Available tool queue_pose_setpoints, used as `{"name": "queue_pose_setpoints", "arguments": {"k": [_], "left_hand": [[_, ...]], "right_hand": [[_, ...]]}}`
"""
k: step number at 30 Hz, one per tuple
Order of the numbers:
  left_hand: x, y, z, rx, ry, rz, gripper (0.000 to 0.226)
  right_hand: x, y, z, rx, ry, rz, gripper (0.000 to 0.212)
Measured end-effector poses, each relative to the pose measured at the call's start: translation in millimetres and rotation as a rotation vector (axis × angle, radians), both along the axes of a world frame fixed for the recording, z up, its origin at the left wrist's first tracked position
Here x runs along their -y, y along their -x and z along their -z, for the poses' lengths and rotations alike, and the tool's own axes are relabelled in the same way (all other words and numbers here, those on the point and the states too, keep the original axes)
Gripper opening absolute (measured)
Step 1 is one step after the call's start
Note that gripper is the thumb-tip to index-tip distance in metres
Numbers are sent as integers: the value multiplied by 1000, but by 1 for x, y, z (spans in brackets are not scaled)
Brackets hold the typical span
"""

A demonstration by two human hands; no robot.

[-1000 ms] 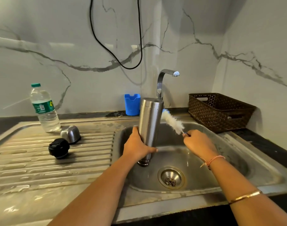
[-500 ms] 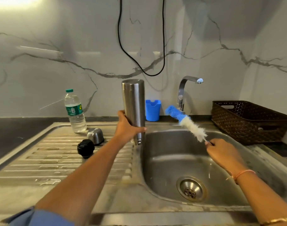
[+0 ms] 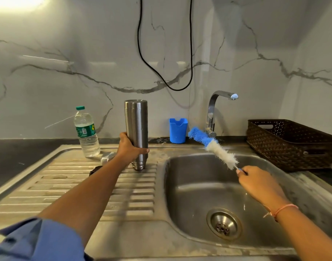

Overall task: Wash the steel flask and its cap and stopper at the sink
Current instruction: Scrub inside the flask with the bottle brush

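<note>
A steel sink unit (image 3: pixel 142 240) runs along a grey-veined marble wall (image 3: pixel 67 53), with its ribbed drainboard (image 3: pixel 82 187) left of the basin (image 3: pixel 195 187). Nearest us, a blue sleeve (image 3: pixel 39 240) and the left forearm reach out across the drainboard. The right forearm crosses over the basin, above the drain (image 3: pixel 224 224).

The right hand (image 3: pixel 255 180) hangs over the basin's middle, fingers curled round the thin handle of the brush (image 3: pixel 216 148). The brush's white-and-blue head slants up and away towards the basin's back rim. We take it the brush is kept there so that drips fall into the basin.

The hands are well apart. Just left of the basin, the left hand (image 3: pixel 130 148) grips the flask (image 3: pixel 136 127) low on its body, fingers wrapped round it. The flask is upright but inverted. Its open mouth is down on the drainboard's ribs or just above them; we cannot tell which. We judge it is being stood there to drain.

Further left of the basin, partly hidden behind the forearm, lie the black stopper (image 3: pixel 94 168) and the steel cap (image 3: pixel 106 157), not yet washed, we guess. Beyond them stands a bottle (image 3: pixel 86 132).

Behind the basin are a blue cup (image 3: pixel 178 130) and the tap (image 3: pixel 216 110), with no stream that we can see. To the basin's right sits a brown basket (image 3: pixel 293 146). A black cable (image 3: pixel 161 76) loops down the wall above the basin.
</note>
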State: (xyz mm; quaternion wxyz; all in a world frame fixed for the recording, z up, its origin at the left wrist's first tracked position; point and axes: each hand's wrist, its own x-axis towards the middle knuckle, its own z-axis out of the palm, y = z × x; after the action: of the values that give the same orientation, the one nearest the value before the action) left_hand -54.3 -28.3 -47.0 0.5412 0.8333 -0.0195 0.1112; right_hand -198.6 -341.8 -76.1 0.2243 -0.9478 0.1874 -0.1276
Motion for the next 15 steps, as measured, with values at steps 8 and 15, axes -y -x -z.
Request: {"name": "queue_pose_setpoints", "arguments": {"k": [8,15], "left_hand": [[-12,-6,0,-84,-52,95,87],[-20,-4,-2,-102,-59,151,96]], "right_hand": [[4,-3,2,9,-6,-5,32],[3,-3,4,8,-8,-6,31]]}}
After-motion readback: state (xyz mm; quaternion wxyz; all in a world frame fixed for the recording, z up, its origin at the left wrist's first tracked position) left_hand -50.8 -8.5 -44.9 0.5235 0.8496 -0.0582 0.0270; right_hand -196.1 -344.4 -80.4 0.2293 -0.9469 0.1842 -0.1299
